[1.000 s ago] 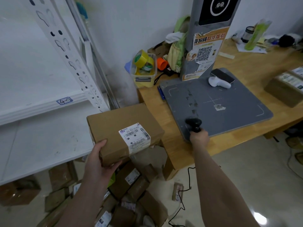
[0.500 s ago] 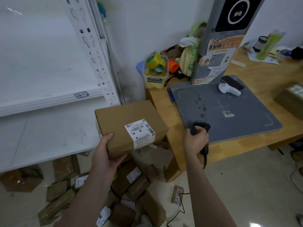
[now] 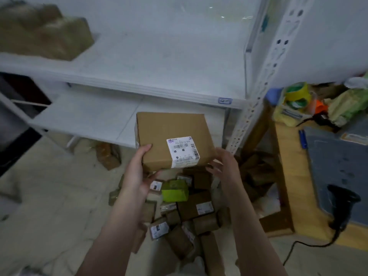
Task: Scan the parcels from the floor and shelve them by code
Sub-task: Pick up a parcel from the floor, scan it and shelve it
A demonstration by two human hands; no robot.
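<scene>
The left hand (image 3: 137, 172) grips the near-left corner of the parcel (image 3: 171, 134), thumb on top. The right hand (image 3: 225, 166) is spread with relaxed fingers at the near-right corner. The parcel is above the floor pile (image 3: 191, 208), in front of the shelf (image 3: 139, 90). The scanner (image 3: 342, 198) rests on the counter (image 3: 288, 166).

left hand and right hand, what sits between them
The brown labelled box lies between the left hand and the right hand, seen in the head view.

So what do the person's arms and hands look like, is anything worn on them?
Both the left hand and right hand are bare: no gloves, rings or watch show. The forearms are bare too, with no sleeve in view.
</scene>
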